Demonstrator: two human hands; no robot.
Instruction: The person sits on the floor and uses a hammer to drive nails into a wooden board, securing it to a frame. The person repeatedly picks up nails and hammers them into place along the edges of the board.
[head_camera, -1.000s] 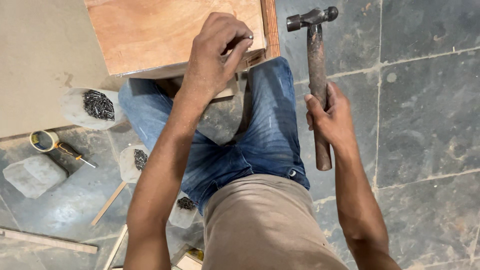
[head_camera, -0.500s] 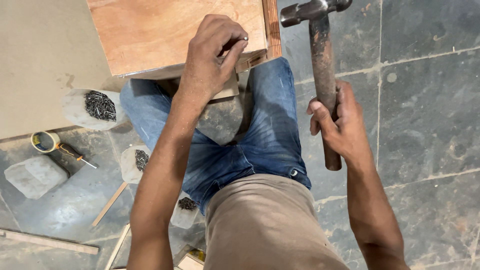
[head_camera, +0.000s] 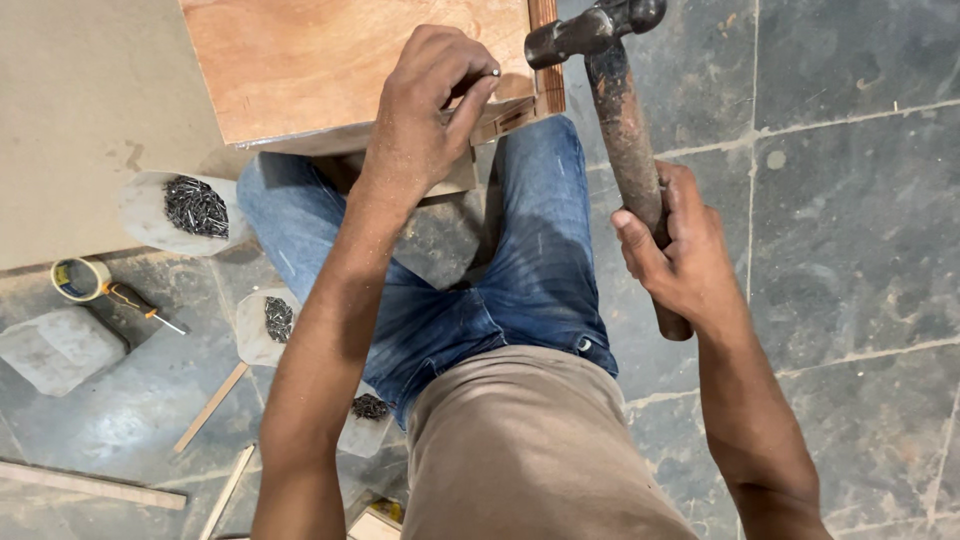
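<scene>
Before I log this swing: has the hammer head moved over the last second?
Yes. The hammer in the right hand has swung up and left, its head now beside the wooden strip edging the plywood panel.

Three white bags of dark nails (head_camera: 195, 205), a tape roll (head_camera: 80, 279), perhaps a screwdriver (head_camera: 140, 305), wood strips (head_camera: 210, 408) on the stone floor (head_camera: 850, 230).

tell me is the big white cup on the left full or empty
Neither: the cup holds a dark heap of nails, with white wall showing around it.
</scene>
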